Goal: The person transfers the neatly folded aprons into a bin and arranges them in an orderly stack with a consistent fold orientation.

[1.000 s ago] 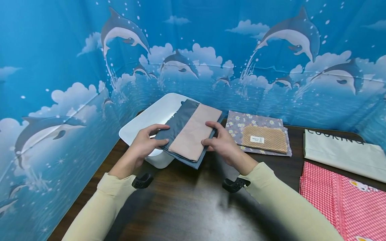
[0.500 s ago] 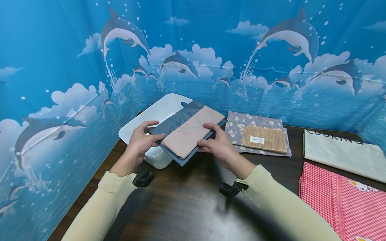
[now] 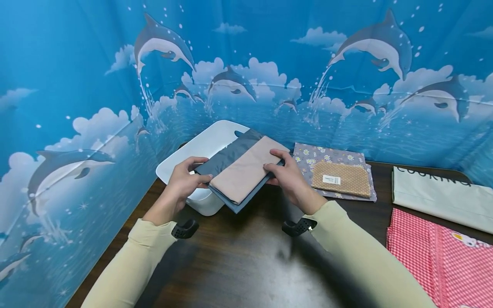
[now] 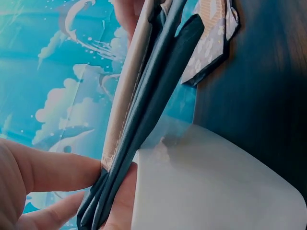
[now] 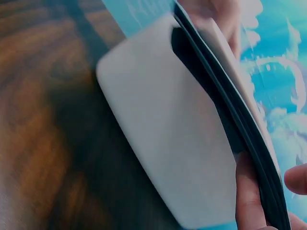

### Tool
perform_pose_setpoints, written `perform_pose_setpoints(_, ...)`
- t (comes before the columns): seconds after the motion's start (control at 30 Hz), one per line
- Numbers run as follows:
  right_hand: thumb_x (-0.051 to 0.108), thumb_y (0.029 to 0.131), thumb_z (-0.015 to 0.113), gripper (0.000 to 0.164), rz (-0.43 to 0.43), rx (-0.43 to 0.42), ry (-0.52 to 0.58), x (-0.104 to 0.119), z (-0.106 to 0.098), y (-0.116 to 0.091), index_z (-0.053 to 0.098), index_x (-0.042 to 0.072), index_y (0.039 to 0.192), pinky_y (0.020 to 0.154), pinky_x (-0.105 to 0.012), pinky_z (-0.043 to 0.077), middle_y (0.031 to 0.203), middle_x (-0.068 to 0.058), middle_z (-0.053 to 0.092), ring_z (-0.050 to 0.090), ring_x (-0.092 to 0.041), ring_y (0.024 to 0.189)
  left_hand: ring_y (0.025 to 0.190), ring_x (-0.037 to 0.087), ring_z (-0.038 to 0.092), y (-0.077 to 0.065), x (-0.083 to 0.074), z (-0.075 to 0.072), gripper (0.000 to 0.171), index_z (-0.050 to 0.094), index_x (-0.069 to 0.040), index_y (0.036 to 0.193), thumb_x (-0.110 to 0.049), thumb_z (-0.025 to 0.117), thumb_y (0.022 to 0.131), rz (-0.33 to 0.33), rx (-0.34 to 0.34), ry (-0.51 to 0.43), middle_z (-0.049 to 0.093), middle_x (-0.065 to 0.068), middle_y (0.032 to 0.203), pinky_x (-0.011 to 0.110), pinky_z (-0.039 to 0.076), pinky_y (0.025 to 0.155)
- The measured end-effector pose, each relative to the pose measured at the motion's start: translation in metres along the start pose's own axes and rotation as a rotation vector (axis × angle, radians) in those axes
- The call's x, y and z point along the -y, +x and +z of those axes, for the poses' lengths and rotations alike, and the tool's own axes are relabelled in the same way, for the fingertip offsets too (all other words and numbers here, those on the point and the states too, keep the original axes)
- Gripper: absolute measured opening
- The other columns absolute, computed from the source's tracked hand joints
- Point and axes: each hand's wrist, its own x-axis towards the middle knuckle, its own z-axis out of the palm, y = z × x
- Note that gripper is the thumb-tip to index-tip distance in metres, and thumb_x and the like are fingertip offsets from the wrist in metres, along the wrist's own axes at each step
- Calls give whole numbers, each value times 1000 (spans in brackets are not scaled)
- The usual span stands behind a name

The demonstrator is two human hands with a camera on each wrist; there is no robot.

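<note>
A folded cloth (image 3: 246,171), blue-grey with a pale pink panel on top, is held tilted above the near right part of a white plastic basin (image 3: 185,156). My left hand (image 3: 184,179) pinches its left corner, thumb on one face and fingers on the other; the left wrist view shows the stacked layers (image 4: 139,105) edge-on between them. At the right edge, my right hand (image 3: 290,175) grips the cloth with fingers underneath. In the right wrist view one fingertip (image 5: 298,179) stands slightly off the pink face. The cloth covers part of the basin's opening.
Right of the basin lies a folded grey daisy-print cloth (image 3: 323,149) with a tan dotted piece (image 3: 352,177) on it. Farther right are a folded cream cloth (image 3: 439,199) with lettering and a red gingham cloth (image 3: 416,252). A dolphin-print curtain (image 3: 269,38) closes off the dark wooden table (image 3: 239,265).
The cloth has turned and shifted slightly left since the first frame. My right hand has moved up along its right edge. The whole view has swung a little, sliding the scene rightward.
</note>
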Motion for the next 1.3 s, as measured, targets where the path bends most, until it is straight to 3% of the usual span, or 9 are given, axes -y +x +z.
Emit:
perform_pose_setpoints(0.17, 5, 106, 59, 66, 17, -45, 28, 0, -11, 9, 35, 18, 167, 106, -44, 58, 170, -16, 30, 59, -28, 126, 84, 14, 72, 0, -2, -2, 60, 50, -12, 160, -10, 69, 103, -19, -11, -4, 47, 25, 158, 45, 54, 109)
perform_pose_setpoints(0.3, -1, 103, 63, 80, 26, -49, 67, -2, -13, 9, 26, 20, 171, 96, -35, 63, 165, -20, 34, 62, -27, 121, 84, 14, 71, -1, -4, -5, 64, 47, -12, 162, -11, 70, 102, -26, -41, -18, 43, 26, 161, 57, 46, 118)
perform_pose_setpoints(0.4, -5, 100, 67, 91, 19, -42, 115, -3, -11, 7, 20, 21, 173, 85, -29, 65, 157, -22, 40, 67, -25, 113, 94, 19, 71, -2, -4, -8, 65, 44, -11, 163, -12, 69, 103, -36, -96, -54, 45, 26, 158, 57, 46, 120)
perform_pose_setpoints(0.63, -9, 97, 70, 95, -16, -33, 185, -5, -5, 3, 19, 18, 172, 89, -34, 64, 145, -20, 44, 71, -25, 108, 131, 40, 64, -3, 2, -9, 71, 34, -8, 166, -17, 68, 105, -82, -186, -121, 44, 26, 163, 57, 40, 124)
perform_pose_setpoints(0.73, -9, 97, 69, 94, -16, -35, 181, -5, -4, 3, 18, 18, 172, 89, -34, 64, 148, -22, 42, 70, -27, 110, 120, 33, 67, -5, 3, -7, 70, 36, -9, 166, -18, 69, 104, -62, -182, -110, 43, 25, 164, 51, 50, 117)
perform_pose_setpoints(0.83, -10, 98, 68, 95, -14, -35, 172, -5, -4, 2, 17, 18, 173, 88, -33, 65, 151, -23, 40, 69, -30, 116, 103, 22, 71, -7, 4, -6, 71, 37, -11, 166, -16, 70, 103, -22, -170, -112, 41, 22, 165, 38, 62, 99)
perform_pose_setpoints(0.93, -11, 97, 68, 96, -24, -44, 167, -6, -4, 2, 18, 20, 173, 88, -33, 65, 153, -23, 40, 66, -33, 122, 97, 18, 72, -8, 4, -6, 74, 36, -12, 166, -14, 72, 102, -1, -149, -114, 42, 22, 165, 35, 65, 90)
perform_pose_setpoints(1.13, -10, 97, 69, 88, -70, -56, 154, -9, -5, 0, 33, 25, 169, 87, -33, 65, 156, -20, 38, 62, -33, 126, 101, 17, 72, -9, 7, -3, 75, 35, -11, 167, -15, 72, 102, -15, -117, -112, 47, 25, 159, 51, 51, 116)
perform_pose_setpoints(1.3, -7, 98, 69, 74, -82, -66, 126, -10, -5, -1, 44, 17, 163, 89, -34, 65, 151, -23, 42, 65, -31, 119, 110, 26, 72, -11, 10, -2, 71, 38, -12, 165, -17, 71, 103, -19, -83, -131, 41, 24, 163, 56, 40, 122)
